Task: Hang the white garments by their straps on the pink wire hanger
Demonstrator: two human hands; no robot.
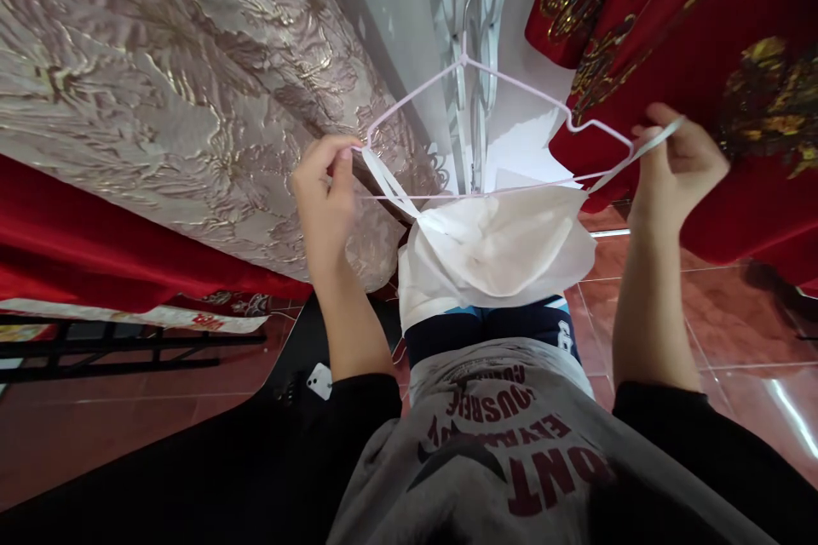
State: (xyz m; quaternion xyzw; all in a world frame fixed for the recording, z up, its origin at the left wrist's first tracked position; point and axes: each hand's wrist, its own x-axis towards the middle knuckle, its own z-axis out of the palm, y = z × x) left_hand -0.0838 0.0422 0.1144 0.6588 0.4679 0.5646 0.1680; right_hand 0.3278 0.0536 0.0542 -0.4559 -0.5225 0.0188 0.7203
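A white garment with thin straps (504,247) is at the centre, just below the bottom bar of a pale pink hanger (415,94). The left hand (325,179) pinches the hanger's left end, where one strap (387,179) meets it. The right hand (681,166) grips the other strap (668,134) between thumb and fingers, drawn out past the hanger's right end. The garment looks light, soft and floppy, probably best held by its straps; the slim hanger seems stiff, best steadied at its ends. Brocade cloth (159,102) fills the far left, embroidered red cloth (754,187) the far right.
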